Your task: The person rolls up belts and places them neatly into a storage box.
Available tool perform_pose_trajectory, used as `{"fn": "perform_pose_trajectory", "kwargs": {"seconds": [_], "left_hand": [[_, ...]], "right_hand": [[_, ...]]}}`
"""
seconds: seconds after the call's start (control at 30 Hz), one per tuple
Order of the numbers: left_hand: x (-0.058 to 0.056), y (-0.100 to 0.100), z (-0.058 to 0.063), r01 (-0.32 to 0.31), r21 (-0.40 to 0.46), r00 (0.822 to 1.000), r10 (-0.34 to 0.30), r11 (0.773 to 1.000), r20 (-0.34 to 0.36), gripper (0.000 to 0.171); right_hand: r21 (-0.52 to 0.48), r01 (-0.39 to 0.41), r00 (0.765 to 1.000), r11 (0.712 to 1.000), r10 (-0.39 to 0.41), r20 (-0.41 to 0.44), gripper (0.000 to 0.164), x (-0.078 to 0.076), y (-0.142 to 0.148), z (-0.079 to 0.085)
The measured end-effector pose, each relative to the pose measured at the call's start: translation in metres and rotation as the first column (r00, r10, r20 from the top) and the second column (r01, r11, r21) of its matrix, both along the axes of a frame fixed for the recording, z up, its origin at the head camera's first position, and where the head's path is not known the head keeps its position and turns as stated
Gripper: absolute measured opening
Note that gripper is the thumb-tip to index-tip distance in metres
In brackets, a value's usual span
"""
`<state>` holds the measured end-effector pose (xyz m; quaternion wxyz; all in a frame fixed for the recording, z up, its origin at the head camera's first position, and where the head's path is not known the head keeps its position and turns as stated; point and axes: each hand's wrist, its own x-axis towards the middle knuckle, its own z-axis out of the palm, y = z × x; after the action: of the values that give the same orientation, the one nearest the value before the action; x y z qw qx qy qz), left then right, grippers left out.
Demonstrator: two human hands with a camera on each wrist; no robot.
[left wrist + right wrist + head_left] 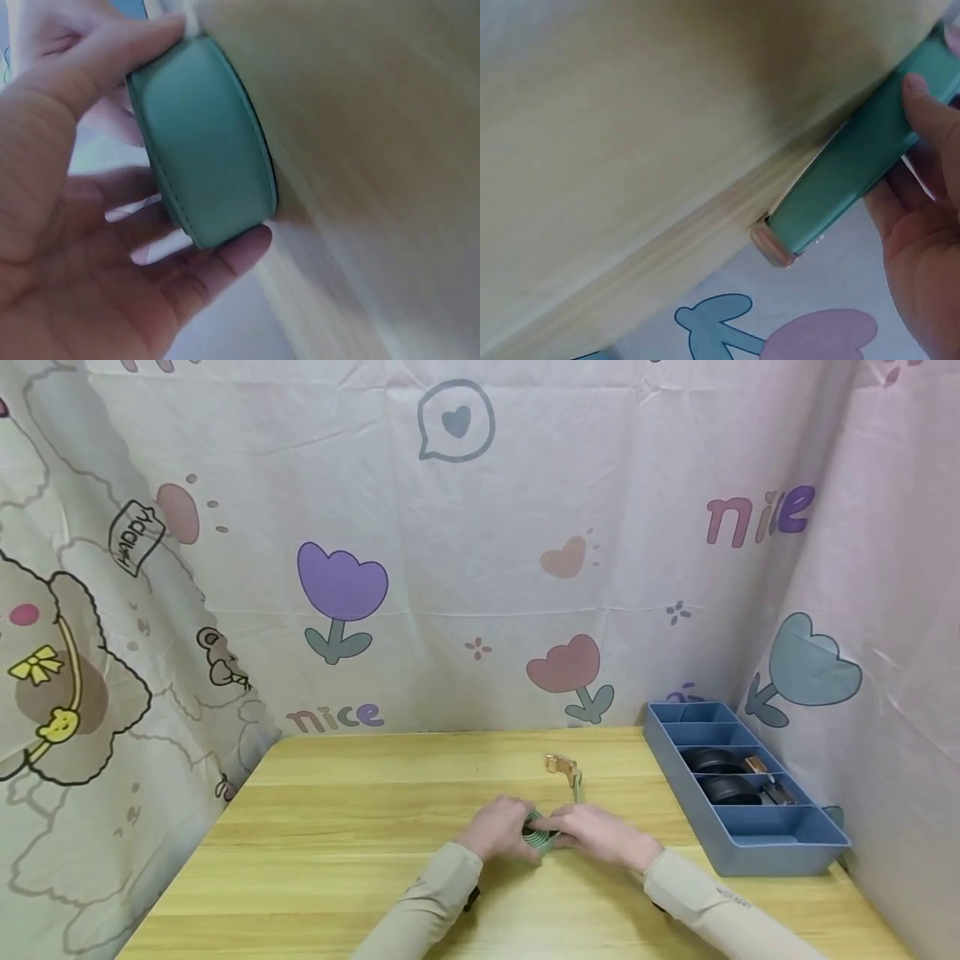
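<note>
A green belt [536, 838] stands on its edge on the table, part of it rolled into a coil with a gold buckle [562, 766] at its loose end. My left hand [501, 832] holds the coil; the left wrist view shows thumb and fingers around the stitched green strap [206, 142]. My right hand [600, 835] pinches the strap beside the coil, with a finger reaching to the coil's middle. In the right wrist view, the thumb presses the flat strap [862, 172], which runs out straight to the buckle [773, 241].
A blue-grey divided box [772, 858] stands at the table's right side. Two of its compartments hold coiled black belts [716, 761] with metal buckles. A printed curtain [465, 543] hangs behind and along both sides of the wooden table [337, 827].
</note>
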<state>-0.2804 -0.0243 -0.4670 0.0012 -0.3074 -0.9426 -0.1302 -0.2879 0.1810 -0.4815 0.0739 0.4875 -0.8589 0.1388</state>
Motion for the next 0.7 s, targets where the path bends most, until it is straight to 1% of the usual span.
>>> {"fn": "perform_pose_trajectory", "kwargs": {"seconds": [0.07, 0.13, 0.17, 0.2, 0.27, 0.33, 0.4, 0.47, 0.5, 0.53, 0.6, 0.7], "left_hand": [[-0.001, -0.001, 0.003, 0.056, 0.010, 0.997, -0.056, 0.998, 0.054, 0.039], [-0.002, -0.001, 0.004, 0.086, 0.011, 0.993, -0.087, 0.996, 0.085, 0.041], [-0.001, 0.000, 0.005, 0.079, 0.009, 0.991, -0.080, 0.997, 0.104, 0.042], [0.001, 0.000, 0.005, 0.060, 0.006, 0.991, -0.060, 0.998, 0.116, 0.044], [0.004, 0.002, 0.005, 0.001, 0.002, 0.992, -0.001, 1.000, 0.124, 0.046], [0.007, 0.006, 0.005, -0.068, -0.007, 0.992, 0.069, 0.998, 0.106, 0.047], [0.009, 0.011, 0.004, -0.128, -0.027, 0.990, 0.129, 0.991, 0.055, 0.052], [0.009, 0.015, 0.003, -0.163, -0.049, 0.986, 0.164, 0.985, 0.009, 0.052], [0.009, 0.016, 0.003, -0.171, -0.056, 0.985, 0.171, 0.984, -0.010, 0.049], [0.009, 0.017, 0.002, -0.171, -0.055, 0.985, 0.171, 0.984, -0.019, 0.047], [0.007, 0.016, 0.002, -0.148, -0.061, 0.989, 0.147, 0.987, -0.020, 0.040], [0.004, 0.013, 0.002, -0.087, -0.055, 0.996, 0.087, 0.995, -0.017, 0.039]], "right_hand": [[0.014, -0.007, 1.000, 1.000, 0.007, -0.012, 0.037, -0.001, 0.002, 0.001], [0.018, -0.011, 1.000, 1.000, 0.011, -0.027, 0.034, 0.000, 0.002, 0.003], [0.019, -0.010, 0.999, 1.000, 0.011, -0.039, 0.032, 0.000, 0.001, 0.004], [0.019, -0.007, 0.999, 1.000, 0.008, -0.042, 0.030, 0.001, 0.000, 0.005], [0.019, 0.007, 0.999, 1.000, -0.006, -0.047, 0.027, 0.002, -0.002, 0.006], [0.025, 0.022, 0.999, 0.999, -0.020, -0.049, 0.023, 0.002, -0.004, 0.006], [0.029, 0.022, 0.999, 0.999, -0.021, -0.047, 0.019, 0.001, -0.004, 0.005], [0.035, 0.018, 0.999, 0.999, -0.016, -0.051, 0.020, -0.002, -0.003, 0.004], [0.036, 0.015, 0.998, 0.999, -0.013, -0.060, 0.021, -0.003, -0.002, 0.003], [0.036, 0.008, 0.997, 0.999, -0.005, -0.073, 0.023, -0.004, -0.001, 0.003], [0.039, -0.001, 0.990, 0.999, 0.007, -0.141, 0.030, -0.008, 0.000, 0.002], [0.039, -0.003, 0.966, 0.999, 0.013, -0.259, 0.034, -0.011, 0.001, 0.000]]}}
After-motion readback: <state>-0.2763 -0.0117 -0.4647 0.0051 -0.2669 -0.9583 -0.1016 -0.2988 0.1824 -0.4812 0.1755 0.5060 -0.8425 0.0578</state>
